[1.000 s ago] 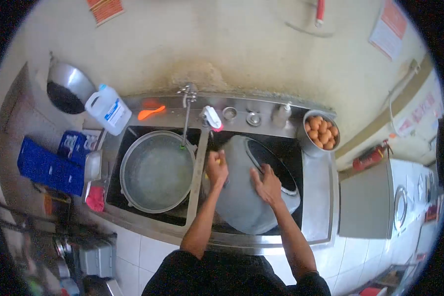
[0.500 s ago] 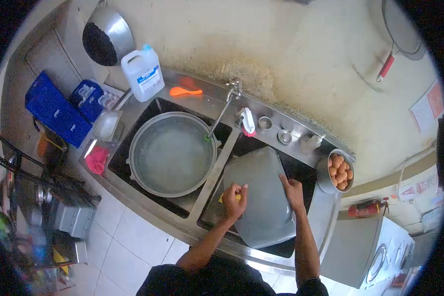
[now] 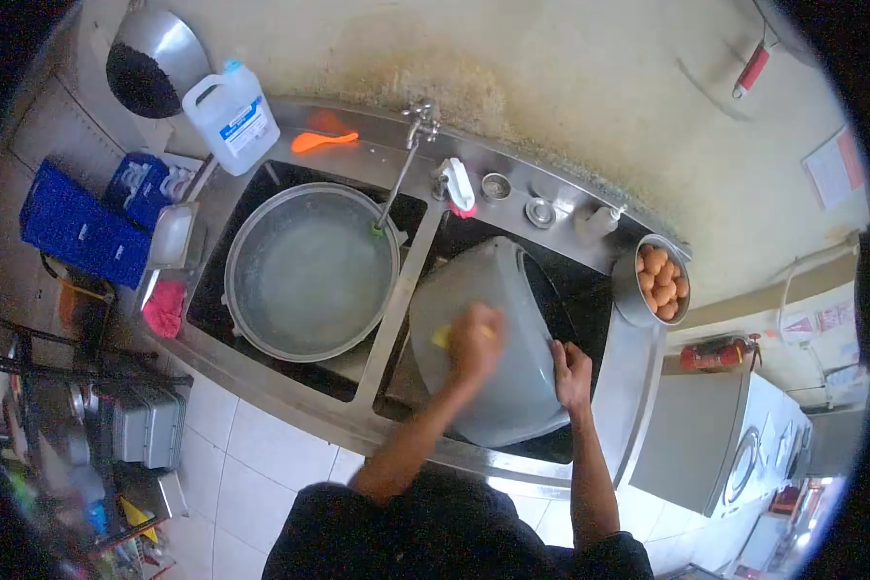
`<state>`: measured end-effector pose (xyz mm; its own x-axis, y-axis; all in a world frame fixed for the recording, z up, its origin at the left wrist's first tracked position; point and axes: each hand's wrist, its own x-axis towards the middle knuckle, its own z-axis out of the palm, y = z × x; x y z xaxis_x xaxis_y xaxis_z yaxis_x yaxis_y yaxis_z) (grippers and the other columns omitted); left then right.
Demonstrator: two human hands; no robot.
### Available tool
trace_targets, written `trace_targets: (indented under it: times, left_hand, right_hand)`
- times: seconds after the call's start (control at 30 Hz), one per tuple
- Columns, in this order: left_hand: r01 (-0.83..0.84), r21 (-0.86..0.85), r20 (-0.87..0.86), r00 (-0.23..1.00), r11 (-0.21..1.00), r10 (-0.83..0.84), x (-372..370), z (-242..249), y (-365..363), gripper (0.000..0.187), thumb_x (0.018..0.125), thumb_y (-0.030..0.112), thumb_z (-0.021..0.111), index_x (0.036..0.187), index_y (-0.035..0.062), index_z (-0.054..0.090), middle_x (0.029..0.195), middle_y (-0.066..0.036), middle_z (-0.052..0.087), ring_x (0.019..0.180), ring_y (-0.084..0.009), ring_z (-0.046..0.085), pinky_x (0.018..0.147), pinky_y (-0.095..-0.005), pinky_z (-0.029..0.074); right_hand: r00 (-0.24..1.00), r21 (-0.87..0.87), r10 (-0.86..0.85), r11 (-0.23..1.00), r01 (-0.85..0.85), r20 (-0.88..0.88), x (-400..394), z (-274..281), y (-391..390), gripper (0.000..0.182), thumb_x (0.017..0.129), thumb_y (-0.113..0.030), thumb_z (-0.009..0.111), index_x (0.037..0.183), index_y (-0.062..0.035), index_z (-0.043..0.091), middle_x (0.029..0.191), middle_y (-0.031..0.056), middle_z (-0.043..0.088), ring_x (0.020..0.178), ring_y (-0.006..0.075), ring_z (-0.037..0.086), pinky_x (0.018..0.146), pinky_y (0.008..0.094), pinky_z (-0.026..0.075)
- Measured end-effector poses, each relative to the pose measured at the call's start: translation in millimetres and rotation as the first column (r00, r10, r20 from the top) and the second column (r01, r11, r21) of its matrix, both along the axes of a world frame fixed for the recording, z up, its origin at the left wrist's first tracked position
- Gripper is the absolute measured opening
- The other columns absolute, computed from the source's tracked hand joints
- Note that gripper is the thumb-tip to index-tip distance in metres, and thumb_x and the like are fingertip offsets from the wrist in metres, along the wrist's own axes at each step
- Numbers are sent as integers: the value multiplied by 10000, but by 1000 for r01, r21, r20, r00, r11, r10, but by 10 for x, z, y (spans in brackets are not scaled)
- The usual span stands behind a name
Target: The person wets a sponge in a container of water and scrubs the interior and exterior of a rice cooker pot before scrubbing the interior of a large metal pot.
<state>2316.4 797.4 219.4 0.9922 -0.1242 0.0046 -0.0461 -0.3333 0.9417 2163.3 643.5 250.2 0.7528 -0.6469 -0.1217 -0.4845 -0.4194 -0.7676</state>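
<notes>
A large grey plastic tub (image 3: 454, 290) lies tipped over in the right sink basin, its underside and side turned up. My left hand (image 3: 478, 342), blurred by motion, is closed round a yellow sponge (image 3: 442, 335) against the tub's surface. At the tub's right rim, my right hand (image 3: 572, 375) grips the edge, thumb on the outer side. In the left basin stands a big round metal pot (image 3: 232, 280) full of cloudy water. The tap's spout (image 3: 396, 188) reaches over the pot's right edge.
Behind the sinks stand a plastic jug (image 3: 232, 121), an orange scoop (image 3: 324, 141), a white brush (image 3: 459, 184) and a soap bottle (image 3: 597, 223). A metal pot of eggs (image 3: 659, 280) sits at the right end. A pink cloth (image 3: 164, 309) lies on the left corner.
The tub has tilted, so more of its rim and opening shows on the right. My left hand has moved up over its surface with the sponge. The whole view has shifted slightly.
</notes>
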Motion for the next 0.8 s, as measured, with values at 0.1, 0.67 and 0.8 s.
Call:
trace_targets:
  times: [0.1, 0.67, 0.8]
  left_hand:
    - [153, 141, 402, 894, 978, -198, -461, -22, -226, 248, 1002, 282, 623, 864, 77, 603, 729, -148, 643, 668, -373, 640, 684, -490, 498]
    - [-13, 168, 242, 970, 986, -29, 704, -208, -69, 341, 1009, 357, 591, 802, 88, 564, 659, -184, 610, 635, -429, 633, 638, -555, 484]
    - [188, 194, 398, 882, 963, -252, 94, -149, -5, 406, 1025, 390, 567, 779, 67, 550, 613, -179, 600, 591, -433, 617, 610, -546, 486]
  right_hand:
    - [998, -37, 20, 999, -17, 60, -60, -88, -1, 455, 1057, -333, 572, 774, 21, 540, 661, 25, 429, 671, 94, 390, 577, 327, 353]
    - [1000, -66, 24, 998, -23, 10, -43, -84, -41, 485, 1061, -350, 522, 789, 49, 564, 641, 114, 505, 636, 170, 428, 598, 411, 389]
    - [999, -126, 37, 992, -33, 30, -31, -152, -71, 475, 1069, -321, 515, 790, 61, 555, 639, 85, 485, 648, 163, 411, 592, 405, 387]
